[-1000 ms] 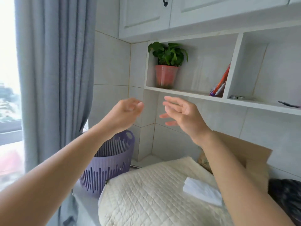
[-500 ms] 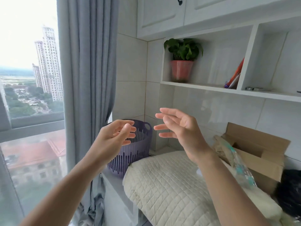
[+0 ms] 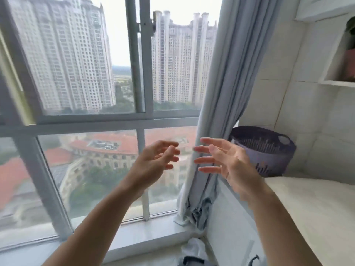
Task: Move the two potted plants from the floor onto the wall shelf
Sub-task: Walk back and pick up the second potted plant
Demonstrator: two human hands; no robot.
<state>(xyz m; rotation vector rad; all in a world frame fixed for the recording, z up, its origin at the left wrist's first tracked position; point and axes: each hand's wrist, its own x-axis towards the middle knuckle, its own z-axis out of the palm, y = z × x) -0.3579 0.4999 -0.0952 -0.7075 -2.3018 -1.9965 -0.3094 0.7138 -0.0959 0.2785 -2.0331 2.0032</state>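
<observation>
- Both hands are raised before the window, holding nothing: the left hand has its fingers loosely curled, the right hand has them spread wide
- One potted plant stands on the wall shelf, up and far to the right of the fingers, half cut off by the frame edge
- The second plant is out of sight, presumably on the floor below; neither hand looks nearer to it

View swings left, away from the shelf

The white wall shelf with its terracotta-potted green plant now sits at the right edge; the grey-framed window fills the view.
</observation>
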